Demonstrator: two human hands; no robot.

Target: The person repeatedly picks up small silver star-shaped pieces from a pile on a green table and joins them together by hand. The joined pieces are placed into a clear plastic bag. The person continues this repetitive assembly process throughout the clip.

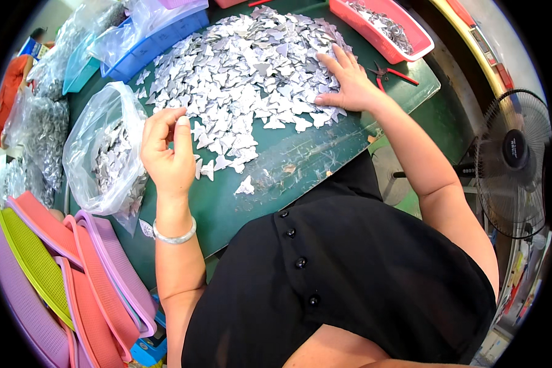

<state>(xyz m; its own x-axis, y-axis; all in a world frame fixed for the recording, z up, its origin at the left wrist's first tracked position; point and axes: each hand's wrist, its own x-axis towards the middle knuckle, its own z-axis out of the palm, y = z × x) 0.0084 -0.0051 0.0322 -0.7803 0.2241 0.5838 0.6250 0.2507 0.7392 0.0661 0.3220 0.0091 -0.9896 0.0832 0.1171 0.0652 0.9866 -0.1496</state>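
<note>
A wide pile of small silvery butterfly-shaped metal pieces (227, 80) covers much of the green table (276, 175). My right hand (352, 86) lies on the pile's right side, fingers spread and thumb apart, touching the pieces. At the pile's left edge my left hand (167, 153) is raised with its fingers curled in toward the thumb. Whatever it may hold is hidden by the fingers. Beside it stands a clear plastic bag (83, 144), its mouth spread, with more silvery pieces inside. One loose piece (245, 186) lies apart near the table's front edge.
Red-handled pliers (394, 75) lie right of my right hand, below a pink tray (411, 52) of metal parts. A blue basket (156, 43) stands back left. Stacked plastic baskets (34, 264) fill the lower left. A black fan (514, 159) is at the right.
</note>
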